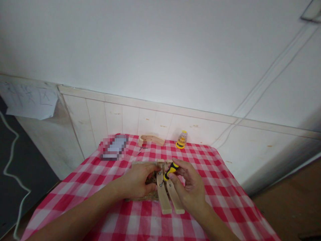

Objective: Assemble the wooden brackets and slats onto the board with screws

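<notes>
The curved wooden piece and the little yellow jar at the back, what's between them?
Head view: only bare checked tablecloth between the curved wooden piece and the yellow jar.

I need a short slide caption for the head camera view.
Right hand drives a yellow-black screwdriver into wooden slats; left hand steadies them.

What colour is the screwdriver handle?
Yellow and black, on the screwdriver in the right hand; head view.

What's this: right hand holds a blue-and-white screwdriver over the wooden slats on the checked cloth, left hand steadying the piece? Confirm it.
Not quite. The head view shows the screwdriver is yellow and black, not blue and white. The rest stands: the right hand holds it over the wooden slats on the checked cloth, and the left hand steadies the piece.
</notes>
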{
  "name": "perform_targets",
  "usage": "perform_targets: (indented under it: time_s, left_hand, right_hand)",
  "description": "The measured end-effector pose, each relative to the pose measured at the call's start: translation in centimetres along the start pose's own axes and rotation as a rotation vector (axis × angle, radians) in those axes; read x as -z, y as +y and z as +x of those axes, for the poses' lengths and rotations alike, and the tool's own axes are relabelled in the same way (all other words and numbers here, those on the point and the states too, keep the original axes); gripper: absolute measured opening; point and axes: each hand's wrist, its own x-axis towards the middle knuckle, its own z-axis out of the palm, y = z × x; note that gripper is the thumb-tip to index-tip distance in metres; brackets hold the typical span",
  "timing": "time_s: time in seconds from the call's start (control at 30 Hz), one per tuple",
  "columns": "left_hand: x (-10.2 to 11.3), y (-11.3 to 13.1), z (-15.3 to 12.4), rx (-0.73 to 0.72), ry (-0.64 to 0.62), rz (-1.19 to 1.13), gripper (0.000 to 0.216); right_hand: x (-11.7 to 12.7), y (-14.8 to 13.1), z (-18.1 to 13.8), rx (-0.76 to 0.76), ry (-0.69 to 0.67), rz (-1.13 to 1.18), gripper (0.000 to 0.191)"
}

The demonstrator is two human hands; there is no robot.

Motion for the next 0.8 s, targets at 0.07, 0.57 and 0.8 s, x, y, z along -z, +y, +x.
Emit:
perform_targets:
  time_s: [0.07, 0.57, 0.8]
  left_hand:
    - [0.1, 0.2, 0.0, -0.002, 0.003, 0.0, 0.035]
    - [-1.2, 0.0, 0.3, 0.066, 0.107, 0.047, 0.027]
    - [-1.2, 0.2, 0.2, 0.067, 0.104, 0.037, 0.026]
  right_hand:
    - [-0.1, 0.1, 0.0, 0.008, 0.011, -0.018, 0.048]
    - [0.2, -0.2, 0.5, -0.003, -0.003, -0.072, 0.046]
    - [0.2, -0.1, 0.4, 0.002, 0.044, -0.083, 0.039]
